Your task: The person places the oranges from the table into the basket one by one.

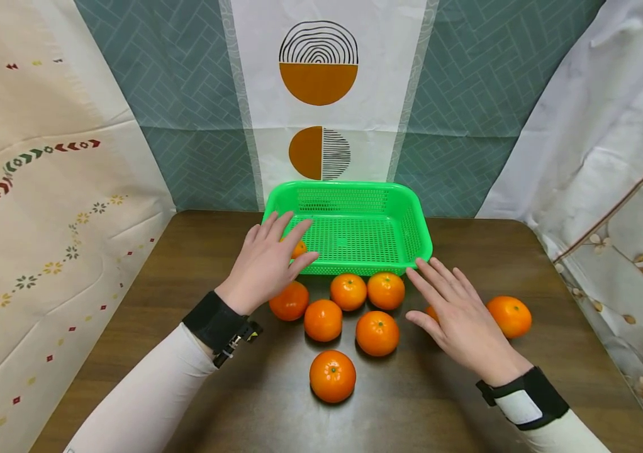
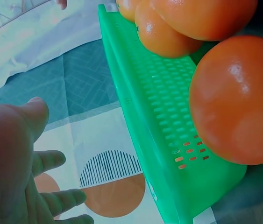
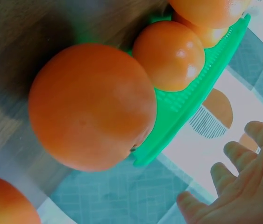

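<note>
My left hand (image 1: 262,264) hovers over the left end of a green plastic basket (image 1: 420,236), fingers spread and holding nothing. Between its thumb and forefinger shows part of an orange (image 1: 299,248) at the basket's left side; the hand hides the rest. Just below that wrist is another orange (image 1: 289,301). My right hand (image 1: 460,314) is held out flat near the basket's front right corner. Under it, an orange (image 1: 431,313) is mostly covered, and one more orange (image 1: 509,316) lies to its right. Both wrist views show straight, parted fingers with nothing in them.
Several oranges stand between the hands in front of the basket, among them one orange (image 1: 377,333) at centre and one orange (image 1: 333,376) nearest me. The brown wooden table (image 1: 214,402) meets a patterned cloth (image 1: 185,94) behind the basket. Pale cloths flank both sides.
</note>
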`<state>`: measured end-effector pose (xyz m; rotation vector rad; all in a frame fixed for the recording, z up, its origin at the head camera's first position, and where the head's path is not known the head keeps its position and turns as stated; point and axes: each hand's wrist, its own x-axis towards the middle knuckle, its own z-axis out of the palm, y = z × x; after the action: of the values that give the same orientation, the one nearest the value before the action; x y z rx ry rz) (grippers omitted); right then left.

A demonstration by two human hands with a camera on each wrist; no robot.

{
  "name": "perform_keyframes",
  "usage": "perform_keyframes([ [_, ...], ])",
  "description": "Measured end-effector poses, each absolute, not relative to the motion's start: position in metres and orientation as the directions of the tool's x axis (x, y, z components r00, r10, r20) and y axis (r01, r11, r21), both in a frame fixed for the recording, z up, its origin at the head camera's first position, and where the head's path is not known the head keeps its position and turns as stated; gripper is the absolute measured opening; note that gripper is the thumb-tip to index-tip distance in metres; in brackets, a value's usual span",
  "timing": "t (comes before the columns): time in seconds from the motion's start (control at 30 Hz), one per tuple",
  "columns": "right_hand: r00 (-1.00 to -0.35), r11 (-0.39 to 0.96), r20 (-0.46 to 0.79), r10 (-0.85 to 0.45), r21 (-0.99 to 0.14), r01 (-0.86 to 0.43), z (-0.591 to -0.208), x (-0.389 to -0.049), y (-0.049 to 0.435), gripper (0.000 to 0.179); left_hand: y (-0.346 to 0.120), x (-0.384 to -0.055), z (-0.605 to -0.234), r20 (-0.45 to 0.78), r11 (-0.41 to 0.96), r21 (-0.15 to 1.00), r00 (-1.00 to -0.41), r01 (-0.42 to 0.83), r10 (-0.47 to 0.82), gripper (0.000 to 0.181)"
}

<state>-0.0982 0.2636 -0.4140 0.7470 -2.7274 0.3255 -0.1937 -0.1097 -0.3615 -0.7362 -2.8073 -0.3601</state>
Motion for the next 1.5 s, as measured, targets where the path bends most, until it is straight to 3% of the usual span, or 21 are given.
perform_keyframes([
  [0.57,-0.848,0.875,0.352,-0.396,-0.136,-0.465,-0.422,-0.09,0.296,0.081,-0.123,-0.155,-0.379,0.337,0.828,0.133,-0.811,0.544,0.479,0.074],
  [0.9,-0.871,0.908,0.358,-0.335,-0.123,-0.4,-0.427,-0.09,0.316,0.083,-0.13,-0.137,-0.392,0.306,0.838,0.152,-0.831,0.524,0.464,0.076],
  [1.5,-0.947,0.953,0.258,-0.192,-0.181,-0.243,-0.442,-0.092,0.352,0.075,-0.133,-0.121,-0.405,0.29,0.834,0.169,-0.835,0.525,0.467,0.078],
])
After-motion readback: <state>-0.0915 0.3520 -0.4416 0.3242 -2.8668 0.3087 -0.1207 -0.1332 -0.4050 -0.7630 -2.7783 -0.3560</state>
